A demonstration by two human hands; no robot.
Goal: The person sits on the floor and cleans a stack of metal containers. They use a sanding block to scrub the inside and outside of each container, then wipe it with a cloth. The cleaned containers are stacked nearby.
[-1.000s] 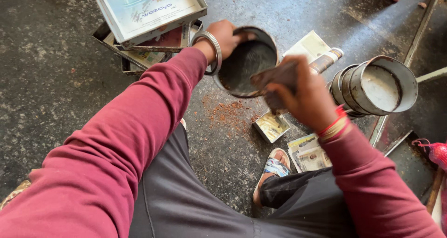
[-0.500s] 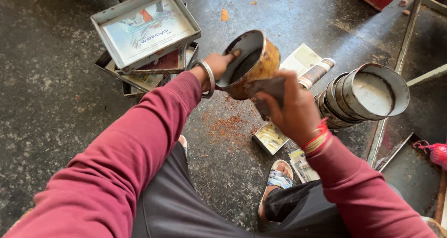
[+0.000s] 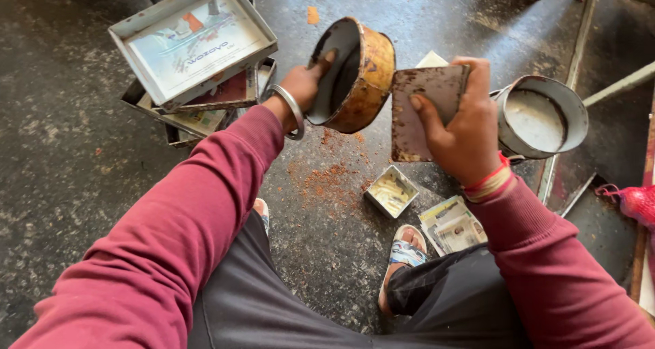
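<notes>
The left hand (image 3: 307,83) grips a rusty round tin (image 3: 355,73), seemingly empty. Beside the tin, the right hand (image 3: 464,131) clasps a flat scraper (image 3: 423,110), which has now lifted clear of the tin's mouth.

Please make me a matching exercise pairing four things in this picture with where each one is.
Things:
1. round rusty tin
2. flat metal scraper
3. small square tin
4. stack of rectangular trays

Places:
A. on the floor by the sandalled foot
B. held in the left hand
C. on the floor at upper left
D. held in the right hand

Pairs: 1-B, 2-D, 3-A, 4-C
</notes>
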